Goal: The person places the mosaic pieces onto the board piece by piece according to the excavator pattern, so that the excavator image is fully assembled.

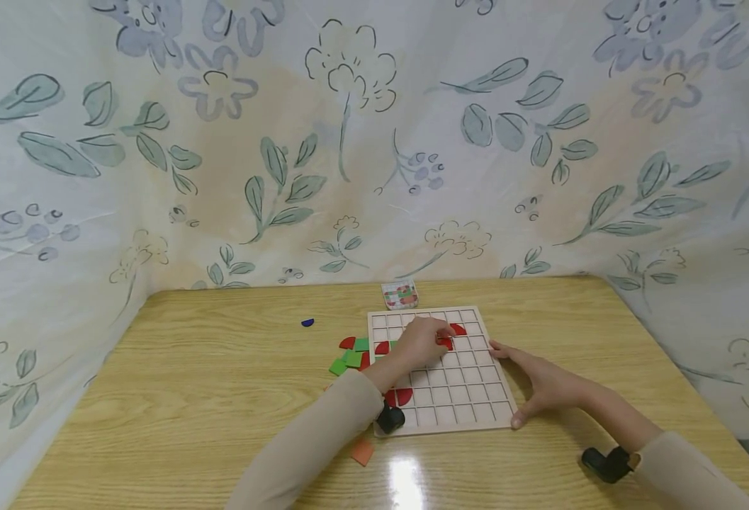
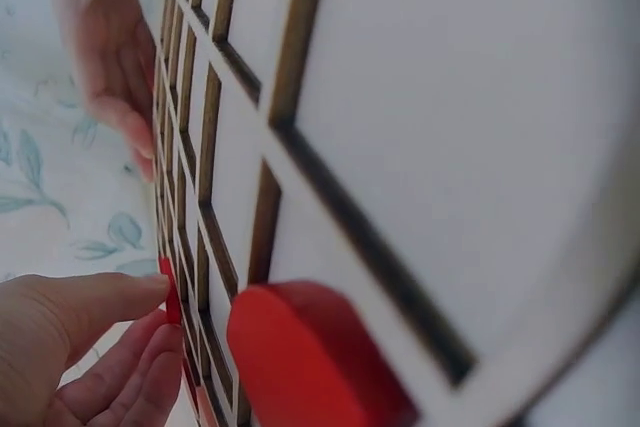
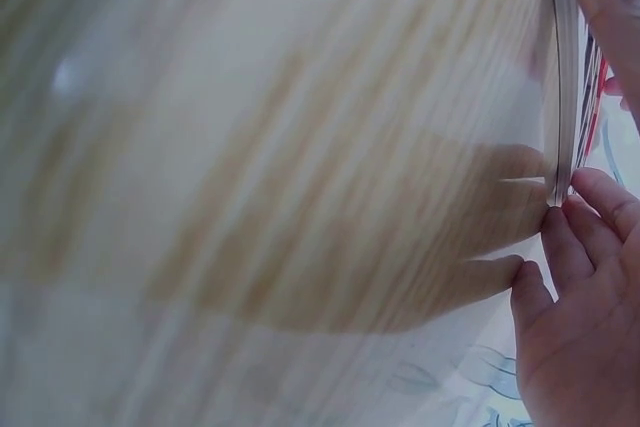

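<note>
A pale board (image 1: 457, 397) with a grid of square cells lies on the table. My left hand (image 1: 420, 341) reaches over it from the left, thumb and fingers pinching a red piece (image 2: 172, 292) at the grid's surface. Just beyond the fingertips, a red quarter-round piece (image 1: 458, 329) lies in a cell. More red pieces (image 1: 403, 397) sit at the board's left side, partly hidden by my left arm. My right hand (image 1: 549, 386) touches the board's right edge, its thumb by the near corner and its fingers farther up. In the right wrist view its fingertips (image 3: 565, 237) meet the edge.
Several green squares (image 1: 354, 359) and a red quarter-round (image 1: 347, 343) lie left of the board. An orange square (image 1: 362, 450) is nearer the front, and a small blue piece (image 1: 307, 322) farther left. A patterned card (image 1: 400, 295) lies behind the board, before a flowered cloth (image 1: 348, 177).
</note>
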